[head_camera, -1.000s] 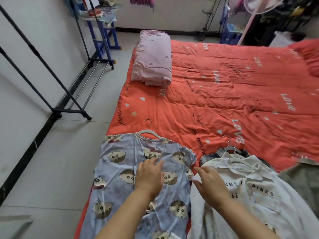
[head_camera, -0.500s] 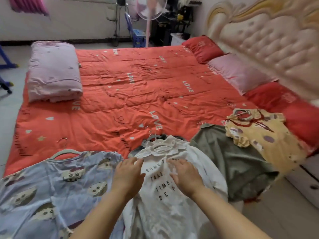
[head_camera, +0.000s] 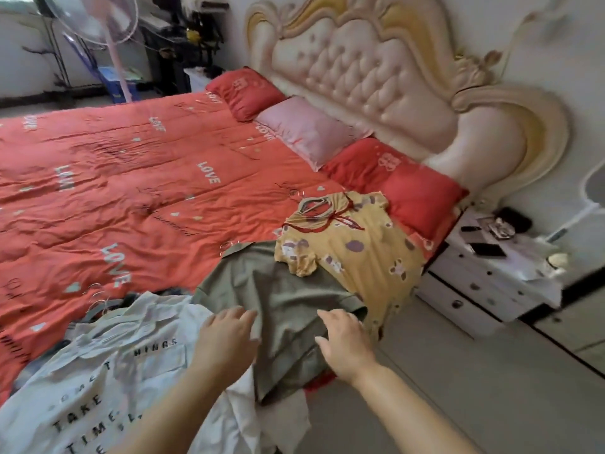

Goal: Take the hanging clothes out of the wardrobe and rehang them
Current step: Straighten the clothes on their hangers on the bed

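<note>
Three garments lie along the near edge of the red bed [head_camera: 131, 191]. A white shirt with black lettering [head_camera: 108, 371] is at the lower left, an olive-green garment [head_camera: 281, 299] in the middle, and a yellow patterned top [head_camera: 357, 253] on a hanger to its right. My left hand [head_camera: 227, 339] rests flat with straight fingers where the white shirt meets the olive garment. My right hand [head_camera: 343, 339] lies flat on the olive garment's right part, fingers relaxed. Neither hand grips anything.
A padded cream headboard [head_camera: 376, 77] stands at the right with red and pink pillows [head_camera: 311, 132] below it. A white nightstand [head_camera: 491, 267] with small items is at the right. A fan [head_camera: 95, 24] stands at the far left. Tiled floor [head_camera: 491, 388] lies lower right.
My view has swung right along the bed. Both hands have moved from the blue patterned garment across the white shirt onto the olive-green garment.
</note>
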### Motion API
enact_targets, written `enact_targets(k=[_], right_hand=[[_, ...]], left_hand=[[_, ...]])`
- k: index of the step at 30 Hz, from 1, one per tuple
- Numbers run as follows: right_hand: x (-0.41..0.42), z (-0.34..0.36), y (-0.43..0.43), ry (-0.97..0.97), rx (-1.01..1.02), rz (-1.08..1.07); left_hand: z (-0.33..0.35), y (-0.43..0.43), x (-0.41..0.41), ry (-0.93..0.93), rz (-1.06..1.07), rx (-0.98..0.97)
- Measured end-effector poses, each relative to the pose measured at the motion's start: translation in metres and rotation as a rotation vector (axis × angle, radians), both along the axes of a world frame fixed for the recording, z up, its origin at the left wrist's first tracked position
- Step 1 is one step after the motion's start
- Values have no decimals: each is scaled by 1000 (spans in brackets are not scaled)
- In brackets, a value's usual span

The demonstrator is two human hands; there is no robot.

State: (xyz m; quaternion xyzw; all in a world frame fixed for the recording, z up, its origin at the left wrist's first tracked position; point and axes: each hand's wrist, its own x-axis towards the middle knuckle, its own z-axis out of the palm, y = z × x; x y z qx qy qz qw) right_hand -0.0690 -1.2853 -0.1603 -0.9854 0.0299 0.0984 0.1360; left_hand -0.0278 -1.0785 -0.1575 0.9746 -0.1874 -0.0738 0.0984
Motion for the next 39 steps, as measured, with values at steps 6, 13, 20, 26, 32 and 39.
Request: enact_targets(k=[6,13,20,26,32,39], right_hand=[[44,-5,-86,-9,12,-64],[129,-12,-168,16,0,-61],[241,-9,-234,41,-56,-20],[341,-10,-262,52,-55,95],[470,-57,-291,98,-75,290],[631,-163,-316,219,-66,510]], left_hand=[[4,-102,50,-25,-66,-10],[-15,-185,142,18,-24,-31],[-21,-247,238,74,25,-45],[-27,-266,314,137,135,-90],[-58,-288,393,144,314,-83],[-142,-332,485,288,541,-63]])
